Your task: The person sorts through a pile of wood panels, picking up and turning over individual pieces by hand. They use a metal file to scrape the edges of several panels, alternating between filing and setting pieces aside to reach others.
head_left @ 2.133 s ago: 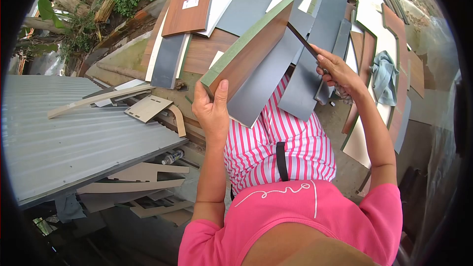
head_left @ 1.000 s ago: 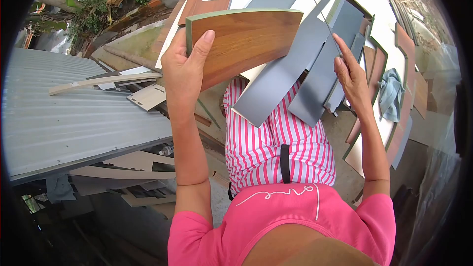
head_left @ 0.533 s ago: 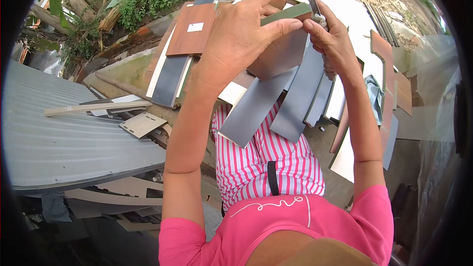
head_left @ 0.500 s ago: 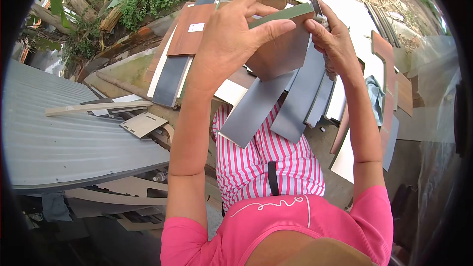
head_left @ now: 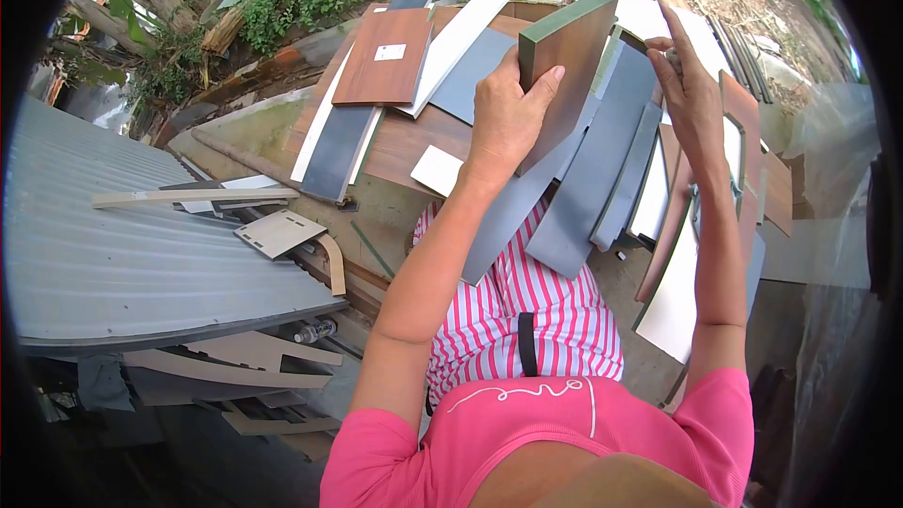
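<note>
My left hand [head_left: 508, 122] grips a brown wood-grain board [head_left: 570, 75] with a green edge, its thumb on the broad face. The board is tilted up above my lap. My right hand [head_left: 694, 103] is to the right of the board, closed round the pale wrapped handle of a knife [head_left: 632, 38], index finger stretched out. The knife's dark blade shows only in part, close to the board's right edge. Long grey boards [head_left: 597, 169] lie below both hands, some resting against my striped trousers [head_left: 527, 329].
A brown panel with a white label [head_left: 376, 75] lies on other boards at the left. Corrugated metal sheeting [head_left: 141, 235] covers the left side. A plastic bottle [head_left: 315, 330] lies below it. Curved brown panels [head_left: 743, 132] stand at the right, near clear plastic sheeting [head_left: 832, 226].
My left hand has shifted right and down and now grips the board from its left side. The board has turned more upright. My right hand has moved right, away from the board, and the knife has swung round.
</note>
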`<move>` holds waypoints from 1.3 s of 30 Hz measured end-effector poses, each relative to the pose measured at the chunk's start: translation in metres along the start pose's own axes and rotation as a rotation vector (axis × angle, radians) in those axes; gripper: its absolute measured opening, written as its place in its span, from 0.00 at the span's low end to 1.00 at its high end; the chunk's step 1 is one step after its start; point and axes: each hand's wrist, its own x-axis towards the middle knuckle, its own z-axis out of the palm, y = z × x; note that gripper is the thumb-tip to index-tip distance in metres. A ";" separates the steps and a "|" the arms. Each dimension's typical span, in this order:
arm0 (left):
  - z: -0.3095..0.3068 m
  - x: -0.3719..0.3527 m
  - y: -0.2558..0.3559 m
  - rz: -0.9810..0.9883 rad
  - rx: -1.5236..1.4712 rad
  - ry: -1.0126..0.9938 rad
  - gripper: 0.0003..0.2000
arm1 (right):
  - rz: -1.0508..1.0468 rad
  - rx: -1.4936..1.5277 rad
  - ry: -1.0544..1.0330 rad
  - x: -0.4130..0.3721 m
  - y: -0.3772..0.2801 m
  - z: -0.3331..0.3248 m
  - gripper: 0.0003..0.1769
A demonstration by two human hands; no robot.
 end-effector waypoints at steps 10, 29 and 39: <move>0.003 -0.008 0.006 -0.003 0.139 0.045 0.15 | -0.466 -0.625 -0.352 -0.023 -0.063 -0.073 0.30; 0.035 -0.024 -0.013 0.318 0.207 0.345 0.31 | 0.159 -0.088 -0.508 -0.021 0.020 -0.037 0.25; -0.002 0.011 -0.030 0.622 0.575 -0.011 0.41 | 0.399 0.520 -0.877 -0.046 0.017 -0.007 0.27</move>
